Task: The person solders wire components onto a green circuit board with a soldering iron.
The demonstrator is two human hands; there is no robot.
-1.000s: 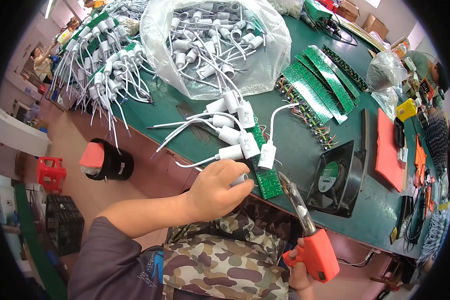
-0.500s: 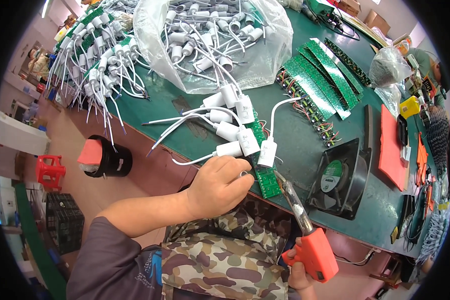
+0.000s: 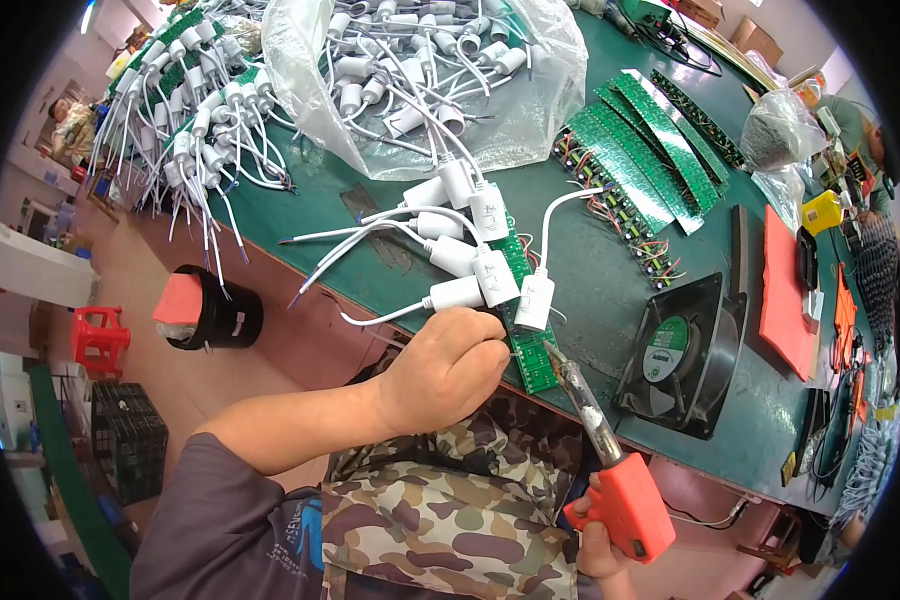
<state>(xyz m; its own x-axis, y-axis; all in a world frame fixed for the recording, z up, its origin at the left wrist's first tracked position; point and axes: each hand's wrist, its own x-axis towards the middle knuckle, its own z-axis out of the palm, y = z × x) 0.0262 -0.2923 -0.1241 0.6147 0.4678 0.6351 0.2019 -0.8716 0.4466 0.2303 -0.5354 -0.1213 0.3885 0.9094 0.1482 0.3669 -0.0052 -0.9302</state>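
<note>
My left hand (image 3: 448,368) is closed at the near edge of a narrow green circuit board strip (image 3: 526,318) that lies on the green table (image 3: 610,290). Whether it pinches a thin wire there I cannot tell. White plug-like housings with white leads (image 3: 490,272) sit along the strip. My right hand (image 3: 598,535) grips the orange handle of a soldering gun (image 3: 620,500). Its metal tip (image 3: 555,355) points at the strip's near end, right beside my left fingers.
A clear plastic bag of white housings (image 3: 425,80) lies at the back, with more wired housings (image 3: 205,140) to the left. Stacked green boards (image 3: 640,150), a black fan (image 3: 685,350) and a red pad (image 3: 785,300) lie to the right. A black bucket (image 3: 210,312) and red stool (image 3: 97,338) stand on the floor.
The soldering gun's tip has moved up and closer to the strip's near end. My left hand has shifted slightly and stays closed at the board.
</note>
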